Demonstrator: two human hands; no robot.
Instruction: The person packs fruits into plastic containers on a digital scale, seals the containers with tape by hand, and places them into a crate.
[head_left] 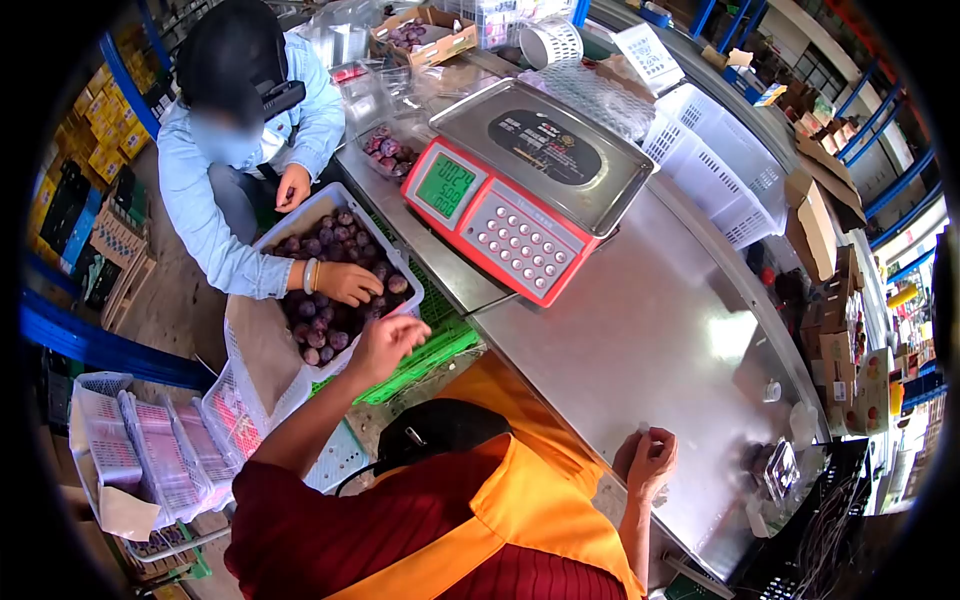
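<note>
My left hand (390, 346) hovers beside the right edge of a lilac plastic crate (414, 297) filled with dark plums (335, 240). Its fingers are loosely bent and apart, with nothing visible in them. My right hand (652, 462) is at the near edge of the steel table (640, 340), its thumb and fingers pressed together. A small pale spot shows at its fingertips, too small to name. Across the crate, a co-worker's hand (348, 284) rests on the plums, and that person's other hand (293, 188) is above the crate's far side.
A red scale (495, 215) with a steel pan stands on the table. Behind it are a white basket (715, 170) and a clear plastic box of plums (388, 152). Green crates (430, 360) sit below the table edge. Stacked baskets (165, 450) stand at left.
</note>
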